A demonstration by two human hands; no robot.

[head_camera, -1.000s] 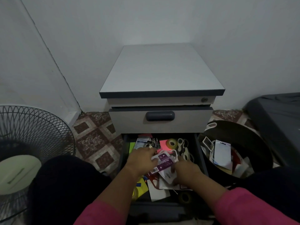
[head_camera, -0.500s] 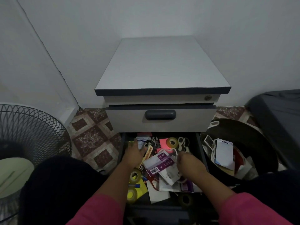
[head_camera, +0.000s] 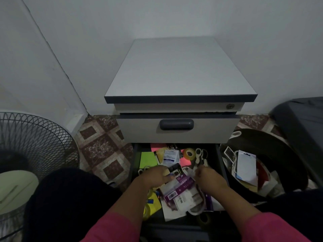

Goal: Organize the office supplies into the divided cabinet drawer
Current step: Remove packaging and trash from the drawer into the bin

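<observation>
The purple-and-white packet [head_camera: 180,188] lies on top of the loose supplies in the open drawer [head_camera: 220,165]; judged light, thin and slippery, it is best pinched at a stiff card edge. The left hand [head_camera: 155,177] rests on the pile just left of it and the right hand [head_camera: 208,179] just right; whether either grips anything cannot be told. Since half a second ago, the left hand has moved inward toward the packet.
</observation>
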